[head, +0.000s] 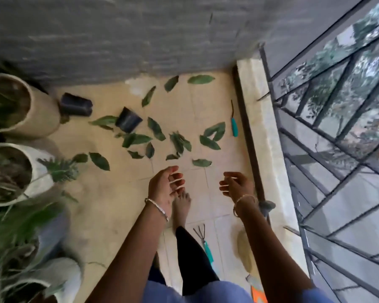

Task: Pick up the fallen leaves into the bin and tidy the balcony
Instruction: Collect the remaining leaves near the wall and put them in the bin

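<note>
Leaves lie scattered across the tiled balcony floor, beyond a person's outstretched hands.

Left hand and right hand hover empty, fingers loosely spread, above a bare foot; two black pots lie tipped among the leaves.

- Thin silver bangle at the wrist of the left hand.
- Similar bangle by the right hand.
- Long pale nails.
- Light blue top.
- Black leggings.
- Bare foot.
</note>
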